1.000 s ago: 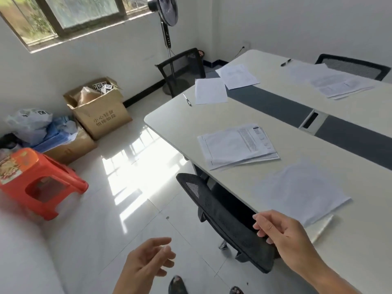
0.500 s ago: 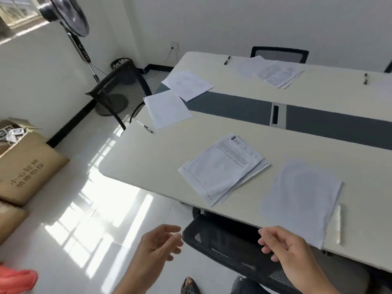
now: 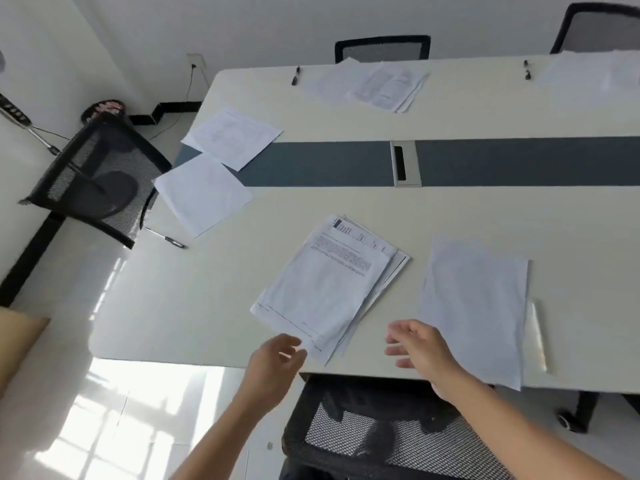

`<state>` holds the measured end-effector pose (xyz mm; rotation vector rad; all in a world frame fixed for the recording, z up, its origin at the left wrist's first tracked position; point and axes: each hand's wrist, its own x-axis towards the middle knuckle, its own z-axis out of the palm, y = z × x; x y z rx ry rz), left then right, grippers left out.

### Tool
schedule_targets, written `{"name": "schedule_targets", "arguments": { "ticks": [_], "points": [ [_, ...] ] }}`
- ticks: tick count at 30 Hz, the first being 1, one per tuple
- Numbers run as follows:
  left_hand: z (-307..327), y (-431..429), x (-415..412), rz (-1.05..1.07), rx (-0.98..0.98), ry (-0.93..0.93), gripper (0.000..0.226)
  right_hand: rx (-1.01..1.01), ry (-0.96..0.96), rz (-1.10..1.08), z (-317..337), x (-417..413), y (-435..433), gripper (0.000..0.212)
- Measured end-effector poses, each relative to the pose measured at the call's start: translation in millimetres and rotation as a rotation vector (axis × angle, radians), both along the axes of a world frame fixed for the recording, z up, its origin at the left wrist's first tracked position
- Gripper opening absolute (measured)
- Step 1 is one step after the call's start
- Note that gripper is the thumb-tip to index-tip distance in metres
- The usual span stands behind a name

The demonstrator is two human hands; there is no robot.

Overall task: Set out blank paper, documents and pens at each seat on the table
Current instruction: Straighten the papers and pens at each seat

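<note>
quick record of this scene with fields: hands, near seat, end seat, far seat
left hand: open, fingertips at the near corner of the document stack, contact unclear
right hand: open, holding nothing, over the table edge between that stack and the blank sheet
near seat: document stack and blank sheet side by side
end seat: blank page, printed page, end pen
far seat: far papers, far pen

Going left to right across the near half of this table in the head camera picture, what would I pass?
mesh chair → end-seat blank sheet → printed document stack → near-seat blank sheet. The pen by the first sheet overlaps it sideways, so it is left out.
</note>
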<state>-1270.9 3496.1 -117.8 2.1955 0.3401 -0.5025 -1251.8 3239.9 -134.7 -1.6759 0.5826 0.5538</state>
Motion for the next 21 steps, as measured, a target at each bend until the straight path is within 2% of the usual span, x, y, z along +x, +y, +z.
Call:
{"name": "schedule_targets", "arguments": {
  "ticks": [5,8,10,13,17,21],
  "points": [
    [-55.2,-1.1,48.9,-0.226,0.256,-0.007,0.042,0.067,0.211,-0.265,-45.3,44.9,6.8,0.038],
    [-80.7,-0.9,71.9,-0.408,0.405,0.033,0.052,0.145,0.306,-0.416,-51.8,65.5,10.4,0.036],
    [-92.7,1.7,78.8,-0.558,0.493,0.054,0.057,0.279,0.357,-0.519,-53.1,78.3,13.8,0.036],
    [-101.4,5.1,77.0,-0.673,0.543,0.053,0.061,0.387,0.407,-0.566,-54.9,99.8,23.0,0.032],
    [-101.9,12.4,71.3,-0.747,0.536,0.052,0.060,0.232,0.372,-0.457,-67.4,123.0,45.6,0.014],
    [-97.8,23.3,74.8,-0.812,0.489,0.033,0.060,0.036,0.168,-0.367,-65.9,138.0,65.8,0.018]
  ]
}}
